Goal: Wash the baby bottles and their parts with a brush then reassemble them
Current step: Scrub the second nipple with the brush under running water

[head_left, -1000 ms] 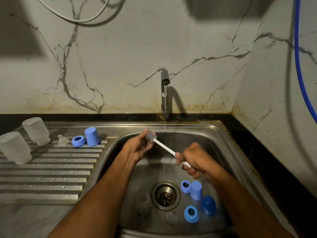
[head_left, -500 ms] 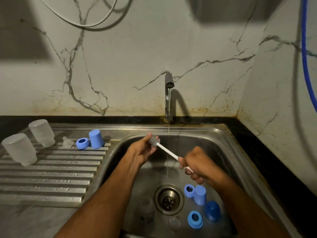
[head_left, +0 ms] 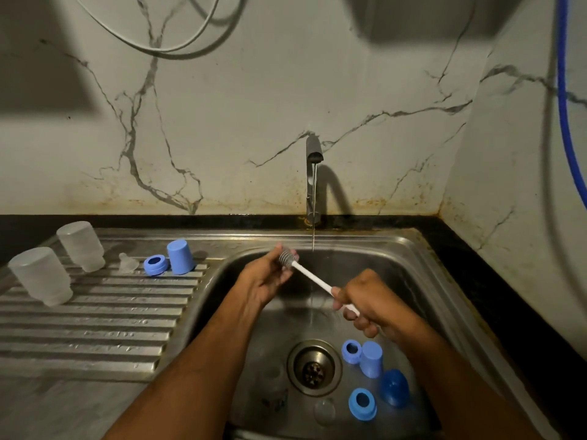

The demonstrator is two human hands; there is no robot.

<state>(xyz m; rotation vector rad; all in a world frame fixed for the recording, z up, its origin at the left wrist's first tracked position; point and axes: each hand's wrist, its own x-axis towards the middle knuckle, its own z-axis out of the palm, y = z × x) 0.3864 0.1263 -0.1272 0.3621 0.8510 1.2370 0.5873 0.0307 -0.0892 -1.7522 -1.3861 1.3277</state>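
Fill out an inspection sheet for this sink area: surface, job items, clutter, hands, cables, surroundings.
Surface: steel sink with ribbed drainboard; tap running a thin stream.
Job's things: two frosted bottles upside down on the drainboard beside a clear teat, blue ring and blue cap; in the basin two blue rings, a blue cap, a dark blue dome.
Clutter: nothing seen.
Hands: right hand grips the brush handle; left hand holds its bristle head.
Cables: white cable and blue hose on the walls.
Surroundings: stained marble walls.
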